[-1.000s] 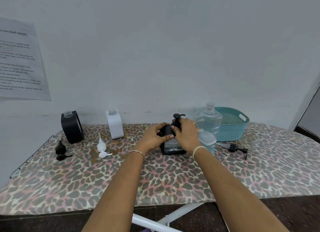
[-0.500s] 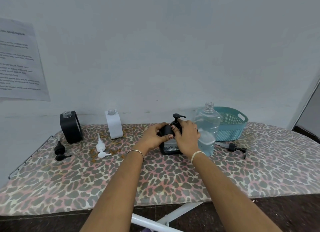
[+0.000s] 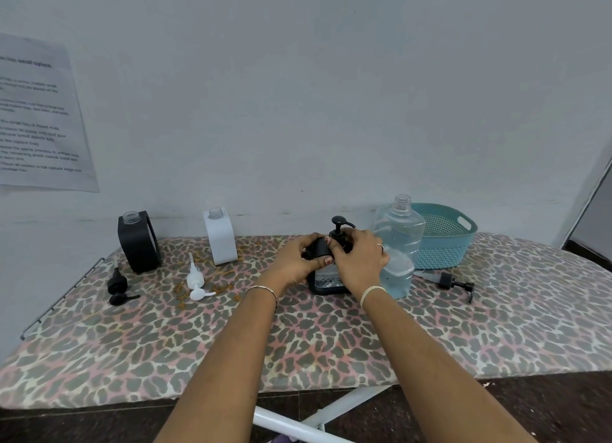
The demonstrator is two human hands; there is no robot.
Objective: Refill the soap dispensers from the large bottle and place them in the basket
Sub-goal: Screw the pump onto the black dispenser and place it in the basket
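A black soap dispenser [image 3: 326, 282] with liquid in it stands on the leopard-print board in front of me. My left hand [image 3: 296, 263] grips its upper body. My right hand [image 3: 359, 262] curls round the collar of its black pump head [image 3: 338, 225]. Just right of it stands the large clear bottle [image 3: 399, 244], uncapped and partly filled. The teal basket [image 3: 445, 240] sits behind that bottle, with nothing visible in it. At the back left stand an open black dispenser [image 3: 137, 240] and an open white dispenser [image 3: 220, 237].
A black pump [image 3: 119, 287] and a white pump [image 3: 195, 282] lie loose on the board's left part. Another black pump [image 3: 453, 282] lies right of the large bottle. A printed sheet [image 3: 36, 114] hangs on the wall. The board's white legs [image 3: 298, 422] show below its front edge.
Both hands stay on the black dispenser; the fingers of my right hand have shifted slightly around the pump collar. Nothing else has moved.
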